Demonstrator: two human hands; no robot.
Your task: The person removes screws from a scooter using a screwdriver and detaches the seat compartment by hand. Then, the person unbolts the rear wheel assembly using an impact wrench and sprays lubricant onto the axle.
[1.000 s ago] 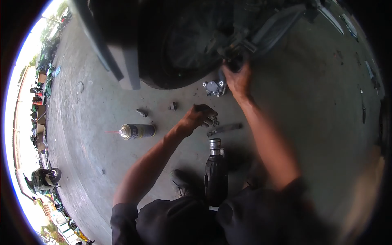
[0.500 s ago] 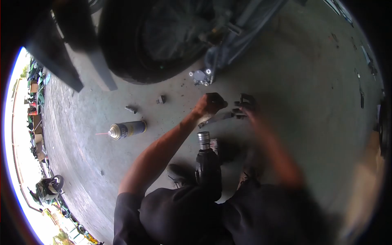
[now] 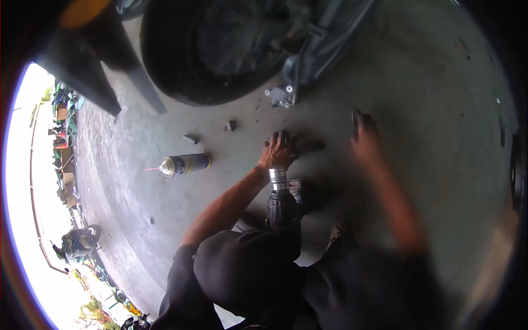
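Observation:
My left hand (image 3: 279, 150) is palm down low over the floor, its fingers apart; no object shows in it. A dark smear, shadow or object, lies just beside its fingertips. Directly below its wrist is the silver ringed end of a black tool (image 3: 279, 184), which stands up between my legs. Farther right, my right hand (image 3: 365, 137) is blurred, its fingers closed around a small dark piece (image 3: 356, 117) that I cannot make out. Ahead of my left hand, a metal brake caliper (image 3: 281, 97) hangs beside the wheel.
A motorcycle wheel with its tyre (image 3: 181, 91) fills the upper part of the view. To the left, a spray can (image 3: 187, 164) with a red straw lies on its side. Beyond it are a small metal socket (image 3: 191, 138) and a small dark block (image 3: 230, 126).
My hands have moved apart. My left hand opened from a fist and came back towards the black tool; my right hand moved away to the right and slightly forward.

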